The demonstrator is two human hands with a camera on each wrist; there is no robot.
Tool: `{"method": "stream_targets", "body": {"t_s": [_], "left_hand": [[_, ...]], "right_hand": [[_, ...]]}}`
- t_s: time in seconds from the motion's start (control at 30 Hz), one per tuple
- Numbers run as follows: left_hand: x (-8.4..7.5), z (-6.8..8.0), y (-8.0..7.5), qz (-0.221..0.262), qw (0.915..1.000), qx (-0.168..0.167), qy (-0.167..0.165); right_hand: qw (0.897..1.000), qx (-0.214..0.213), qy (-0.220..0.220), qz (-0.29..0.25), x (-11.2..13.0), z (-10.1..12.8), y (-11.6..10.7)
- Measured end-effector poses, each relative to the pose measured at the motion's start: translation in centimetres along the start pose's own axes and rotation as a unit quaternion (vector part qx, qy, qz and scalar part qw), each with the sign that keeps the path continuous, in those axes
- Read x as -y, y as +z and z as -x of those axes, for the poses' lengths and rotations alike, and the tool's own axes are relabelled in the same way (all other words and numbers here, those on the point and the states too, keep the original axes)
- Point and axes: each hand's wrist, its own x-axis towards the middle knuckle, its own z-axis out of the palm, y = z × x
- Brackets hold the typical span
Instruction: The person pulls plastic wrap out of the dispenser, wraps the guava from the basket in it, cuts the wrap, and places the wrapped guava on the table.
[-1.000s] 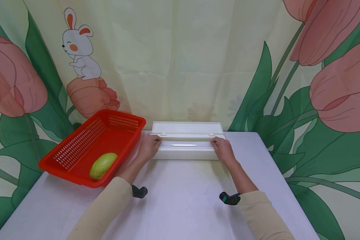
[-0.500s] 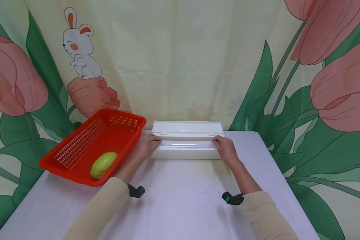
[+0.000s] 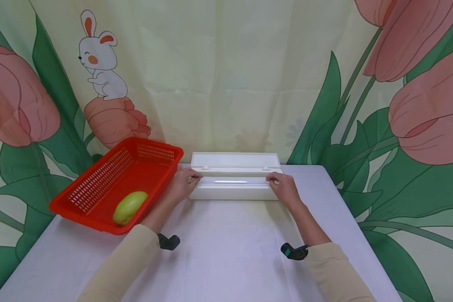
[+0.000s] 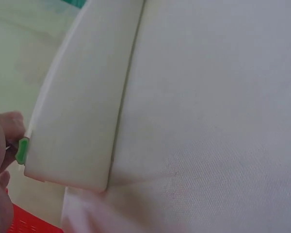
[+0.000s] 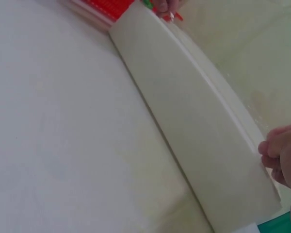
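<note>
A long white cling film dispenser [image 3: 232, 194] lies at the table's back edge in the head view, its hinged lid [image 3: 234, 160] tipped back. Shiny clear cling film [image 3: 232, 181] spans the dispenser's top. My left hand [image 3: 181, 184] pinches the film at the left end with thumb and fingertips. At the right end my right hand [image 3: 285, 189] pinches it likewise. The left wrist view shows a green slider [image 4: 22, 150] on the dispenser's rim beside the left fingers. Both wrist views face the dispenser's smooth front wall; the film's roll is hidden.
To the left, a red plastic basket [image 3: 94, 222] with slotted walls holds a yellow-green oval fruit [image 3: 130, 208]. A white cloth covers the table [image 3: 226, 251]. A printed curtain [image 3: 219, 84] hangs right behind the table's back edge.
Both hands stay at the dispenser's ends. My left forearm has shifted slightly left and my right forearm slightly right. The basket, fruit and dispenser have stayed put.
</note>
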Motion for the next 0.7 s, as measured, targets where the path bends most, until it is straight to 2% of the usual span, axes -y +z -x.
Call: {"method": "stream_targets", "body": {"t_s": [0.27, 0.7], "left_hand": [[0.01, 0.31, -0.36, 0.005, 0.9999, 0.011, -0.002], [-0.06, 0.7, -0.84, 0.034, 0.9989, 0.013, 0.03]], "right_hand": [[1.0, -0.009, -0.007, -0.002, -0.31, 0.34, 0.17], [1.0, -0.01, -0.014, -0.007, 0.07, 0.71, -0.21]]}}
